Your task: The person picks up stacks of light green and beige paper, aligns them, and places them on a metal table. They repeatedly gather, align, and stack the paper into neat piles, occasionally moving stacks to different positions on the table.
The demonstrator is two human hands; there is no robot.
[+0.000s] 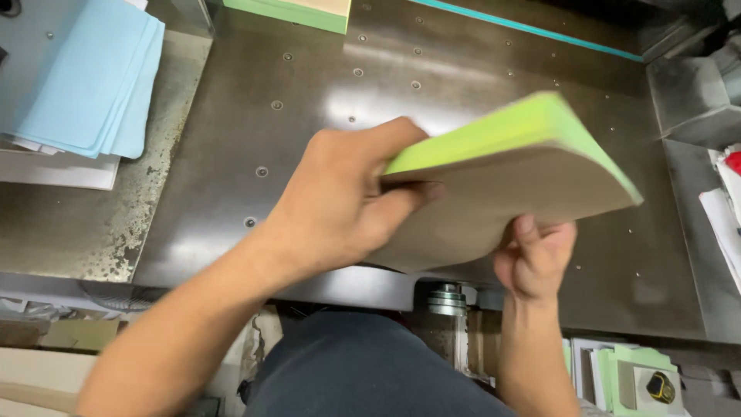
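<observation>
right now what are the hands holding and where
Both hold one thick stack of green-edged sheets with a grey card face: left hand at its left end, right hand under its near edge.

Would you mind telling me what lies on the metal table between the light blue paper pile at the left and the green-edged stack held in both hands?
In the head view, only bare metal table with small round holes separates the blue paper pile from the green-edged stack.

The stack of paper [509, 170] is bright green on its edge and grey-brown on its face. The machine table [231, 154] is dark grey with small round dots. The sheets [85, 77] at its left edge are light blue.
</observation>
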